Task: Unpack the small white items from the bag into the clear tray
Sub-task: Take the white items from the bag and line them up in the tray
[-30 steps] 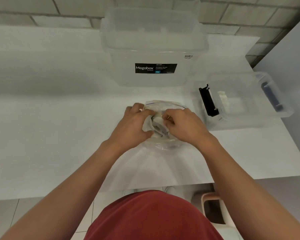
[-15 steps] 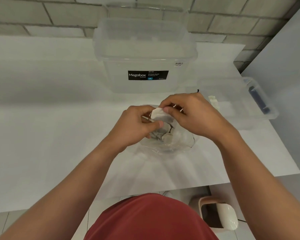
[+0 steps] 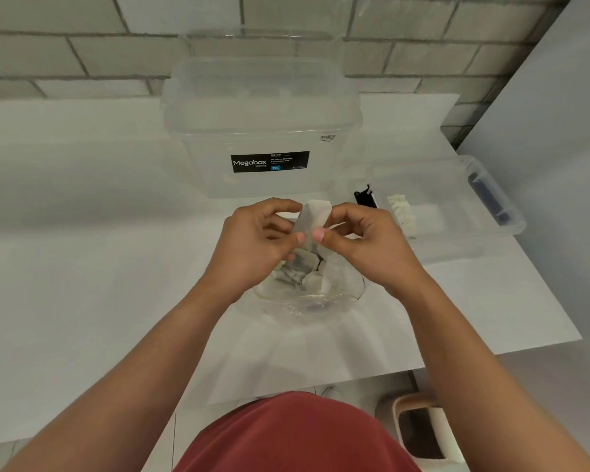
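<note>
A small white item (image 3: 313, 217) is held upright above the bag, pinched from both sides. My left hand (image 3: 258, 245) pinches its left edge and my right hand (image 3: 367, 245) pinches its right edge. Beneath my hands a clear plastic bag (image 3: 307, 289) lies open on the white table, with several more white items inside. The clear tray (image 3: 457, 212) stands to the right; several white items (image 3: 402, 212) lie in a row near its left end, beside a black piece (image 3: 365, 195).
A large lidded clear Megabox container (image 3: 263, 131) stands behind the bag against the brick wall. The table's front edge runs close to my body. A beige bin (image 3: 423, 430) sits on the floor at the lower right.
Both hands rose out of the bag with one white item, which is now lifted higher and held between them. The view has shifted slightly.
</note>
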{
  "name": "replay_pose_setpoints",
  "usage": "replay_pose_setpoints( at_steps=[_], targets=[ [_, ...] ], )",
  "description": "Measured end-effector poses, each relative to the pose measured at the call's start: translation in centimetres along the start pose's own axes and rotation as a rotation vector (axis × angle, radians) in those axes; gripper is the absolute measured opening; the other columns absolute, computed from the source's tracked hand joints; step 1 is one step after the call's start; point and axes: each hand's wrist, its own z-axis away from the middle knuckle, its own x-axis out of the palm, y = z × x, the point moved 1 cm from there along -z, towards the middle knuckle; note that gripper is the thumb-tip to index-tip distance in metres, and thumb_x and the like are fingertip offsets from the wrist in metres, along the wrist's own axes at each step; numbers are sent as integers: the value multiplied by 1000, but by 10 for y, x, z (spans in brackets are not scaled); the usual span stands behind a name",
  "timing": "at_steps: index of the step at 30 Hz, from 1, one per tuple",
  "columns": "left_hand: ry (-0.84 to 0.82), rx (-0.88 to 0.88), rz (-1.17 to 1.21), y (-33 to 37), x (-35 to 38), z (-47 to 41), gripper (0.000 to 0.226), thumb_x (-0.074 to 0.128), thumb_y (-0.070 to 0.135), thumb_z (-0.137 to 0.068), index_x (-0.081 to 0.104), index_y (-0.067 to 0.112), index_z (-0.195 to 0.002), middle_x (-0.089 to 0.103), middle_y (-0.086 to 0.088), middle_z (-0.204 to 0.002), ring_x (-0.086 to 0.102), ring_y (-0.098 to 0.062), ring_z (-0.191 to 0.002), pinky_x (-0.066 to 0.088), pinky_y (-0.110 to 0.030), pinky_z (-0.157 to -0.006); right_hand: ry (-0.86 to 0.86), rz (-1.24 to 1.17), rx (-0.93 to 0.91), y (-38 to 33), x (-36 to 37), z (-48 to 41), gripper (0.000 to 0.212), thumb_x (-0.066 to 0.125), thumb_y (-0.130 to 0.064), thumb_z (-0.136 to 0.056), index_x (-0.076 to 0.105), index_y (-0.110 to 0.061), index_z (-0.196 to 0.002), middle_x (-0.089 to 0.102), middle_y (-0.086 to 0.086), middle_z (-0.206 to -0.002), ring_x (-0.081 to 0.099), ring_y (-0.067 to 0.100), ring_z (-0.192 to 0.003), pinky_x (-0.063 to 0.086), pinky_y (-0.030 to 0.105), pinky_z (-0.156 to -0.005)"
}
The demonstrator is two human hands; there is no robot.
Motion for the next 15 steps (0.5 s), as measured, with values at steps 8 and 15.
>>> replay_pose_setpoints(
  at_steps=[8,15],
  targets=[
    [-140,86,-268,18,16,-10,48,81,10,-82,63,31,-122,76,7,-83,73,-5,-73,60,-29,-74,-46,221,-112,-12,-49,-2,6,76,-33,-90,79,-31,-95,74,-16,-88,67,7,-73,48,19,-68],
    [-34,224,-373,25,54,-22,54,83,33,-79,60,35,-129,63,20,-118,61,4,-105,53,-17,-81,85,358,-110,-5,-116,-11,4,79,-35,-87,80,-32,-89,75,-17,-81,66,4,-69,45,13,-65]
  ],
)
